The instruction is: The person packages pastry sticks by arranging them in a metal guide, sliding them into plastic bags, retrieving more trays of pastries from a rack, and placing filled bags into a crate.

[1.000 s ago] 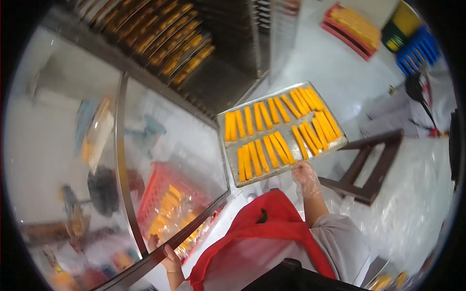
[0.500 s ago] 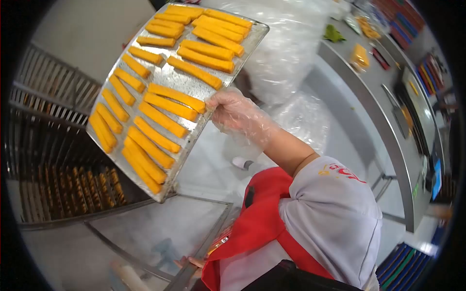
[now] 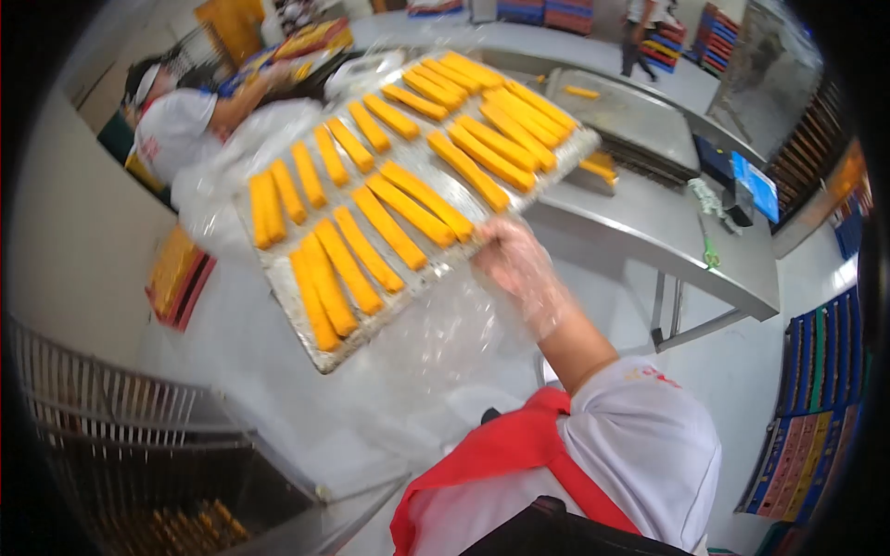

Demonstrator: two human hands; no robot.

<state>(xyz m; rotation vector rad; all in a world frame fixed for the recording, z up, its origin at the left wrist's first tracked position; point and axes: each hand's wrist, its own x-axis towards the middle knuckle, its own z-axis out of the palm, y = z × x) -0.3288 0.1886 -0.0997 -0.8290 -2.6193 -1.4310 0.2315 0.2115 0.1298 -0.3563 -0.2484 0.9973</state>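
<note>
My right hand [image 3: 519,269], in a clear plastic glove, grips the near edge of a metal baking tray [image 3: 426,266]. The tray is held out in the air, tilted, its far end over a steel table. On it lie several long orange-yellow sticks [image 3: 399,227] in two rough rows, some touching each other. My fingertips are at the rim, close to the ends of the sticks. My left hand is out of the frame.
A steel table [image 3: 649,213] bears stacked trays [image 3: 630,120], green scissors [image 3: 709,250] and a blue packet [image 3: 756,185]. A rack [image 3: 167,482] stands lower left. A co-worker [image 3: 176,120] is upper left, near a red crate [image 3: 190,292]. Stacked coloured crates [image 3: 807,417] are at right.
The view has swung away from the rack and its glass door toward the steel table. The tray has moved along in my right hand. My left hand, earlier on the door edge, has left the view.
</note>
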